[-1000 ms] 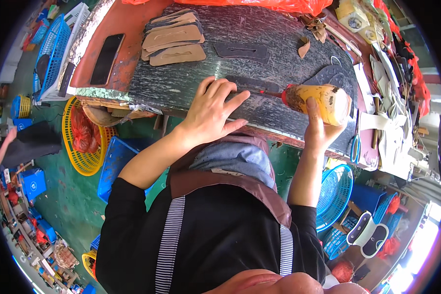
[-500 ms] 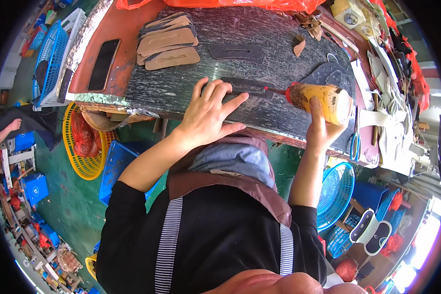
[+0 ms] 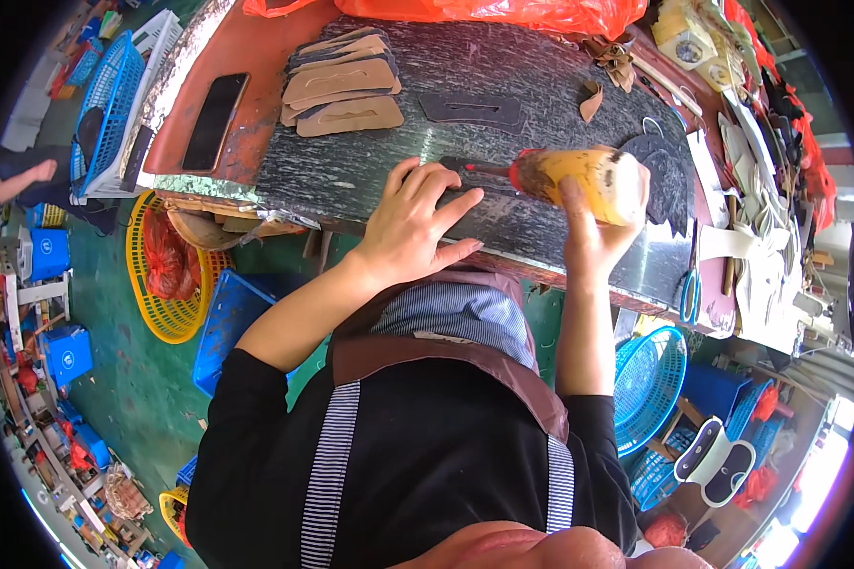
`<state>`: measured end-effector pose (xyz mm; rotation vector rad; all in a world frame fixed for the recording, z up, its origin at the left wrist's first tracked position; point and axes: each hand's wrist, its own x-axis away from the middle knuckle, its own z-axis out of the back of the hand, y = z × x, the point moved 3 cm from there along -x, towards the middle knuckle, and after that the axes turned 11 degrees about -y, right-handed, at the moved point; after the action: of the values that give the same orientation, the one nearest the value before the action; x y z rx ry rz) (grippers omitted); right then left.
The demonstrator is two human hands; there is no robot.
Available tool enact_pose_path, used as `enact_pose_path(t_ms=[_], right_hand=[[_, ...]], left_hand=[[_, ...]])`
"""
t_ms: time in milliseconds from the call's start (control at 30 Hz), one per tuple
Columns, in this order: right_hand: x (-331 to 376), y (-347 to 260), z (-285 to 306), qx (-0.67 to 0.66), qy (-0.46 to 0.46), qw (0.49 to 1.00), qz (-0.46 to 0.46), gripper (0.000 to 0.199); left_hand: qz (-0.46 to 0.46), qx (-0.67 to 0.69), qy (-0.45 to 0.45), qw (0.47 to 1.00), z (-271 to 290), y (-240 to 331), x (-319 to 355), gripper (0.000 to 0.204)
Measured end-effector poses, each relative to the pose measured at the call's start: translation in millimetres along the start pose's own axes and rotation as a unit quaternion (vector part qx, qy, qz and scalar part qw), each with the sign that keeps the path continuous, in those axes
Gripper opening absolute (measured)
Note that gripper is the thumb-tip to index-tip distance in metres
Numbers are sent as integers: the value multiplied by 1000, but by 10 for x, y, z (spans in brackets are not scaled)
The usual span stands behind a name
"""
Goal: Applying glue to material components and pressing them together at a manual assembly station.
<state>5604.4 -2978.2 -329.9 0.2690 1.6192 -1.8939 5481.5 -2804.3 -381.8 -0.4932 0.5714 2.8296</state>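
Observation:
My right hand (image 3: pixel 602 226) grips a yellow squeeze bottle (image 3: pixel 590 180) with a red collar and thin red nozzle, tilted so the tip points left. That tip is by my left fingers, over a dark flat piece (image 3: pixel 491 180) at the table's near edge. My left hand (image 3: pixel 414 214) rests with fingers spread on that piece's left end, hiding part of it. Just beyond lies another dark piece with a slit (image 3: pixel 473 109). To the left is a stack of tan and dark slotted pieces (image 3: pixel 342 87).
A phone (image 3: pixel 215 121) lies on the red surface at left. Orange-red plastic (image 3: pixel 503 11) borders the far side. Blue-handled scissors (image 3: pixel 690 296) and pale scraps (image 3: pixel 761 237) are at right. Baskets, yellow (image 3: pixel 135 275) and blue (image 3: pixel 678 379), stand below the table.
My right hand has carried the bottle left, bringing its nozzle tip along the dark piece to my left fingers. My left hand stays on the piece. The whole view has shifted slightly.

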Motion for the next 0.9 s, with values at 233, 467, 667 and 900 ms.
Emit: enact_pose_path(t_ms=[233,467,667,900], right_hand=[[-61,-98,63,83,-27,996,11,57],[-28,-101,208,67,-5,997,-31,57],[-23,-128,87,83,-22,996,20,56],[39,-26,417,64,20,997,-25,55]], left_hand=[[6,4,-7,1000,16,-4,10,53],[4,7,-1,1000,-4,-4,19,54],[8,3,-7,1000,-10,-10,7,53],[-9,-1,15,1000,-4,21,4,46]])
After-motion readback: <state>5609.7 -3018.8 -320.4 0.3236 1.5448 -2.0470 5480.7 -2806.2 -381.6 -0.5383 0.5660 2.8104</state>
